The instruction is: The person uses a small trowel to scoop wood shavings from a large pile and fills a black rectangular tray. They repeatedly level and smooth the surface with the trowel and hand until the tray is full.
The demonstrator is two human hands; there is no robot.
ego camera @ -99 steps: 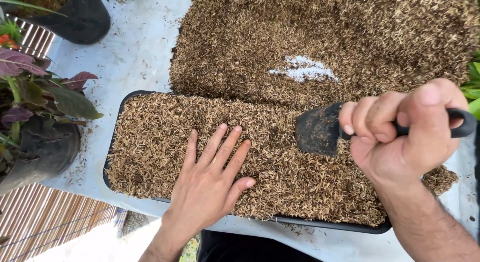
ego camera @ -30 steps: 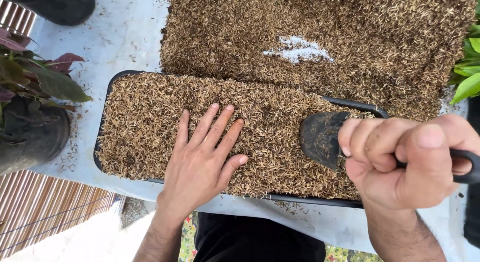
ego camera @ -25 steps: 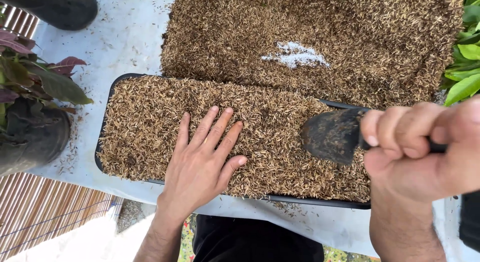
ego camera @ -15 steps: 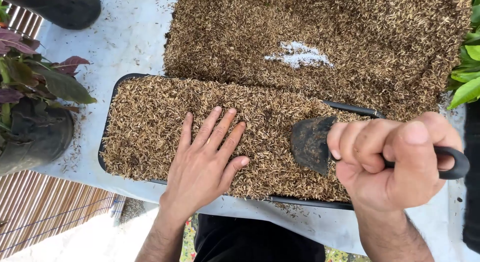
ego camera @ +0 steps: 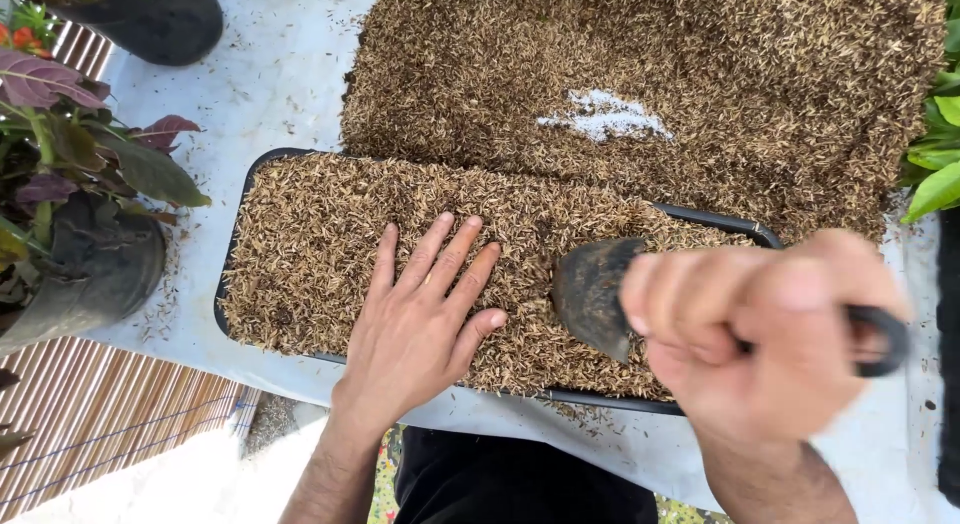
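Left hand (ego camera: pixel 420 319) lying flat, fingers spread, pressing husks in the tray (ego camera: pixel 232 259); right hand (ego camera: pixel 770 334), blurred, gripping a trowel (ego camera: pixel 590 292), handle mostly hidden.

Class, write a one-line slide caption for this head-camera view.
Left hand flat on husks in a black tray; right hand holds a trowel over it.

No packages, labels, signs, seemingly.

The right hand (ego camera: pixel 770 344) now sits lower and blurred, its black trowel (ego camera: pixel 590 294) blade closer to the left hand (ego camera: pixel 420 324) than a moment ago, tilted over the husk-filled tray (ego camera: pixel 235 244). The left hand's fingers lie slightly further across the husks.
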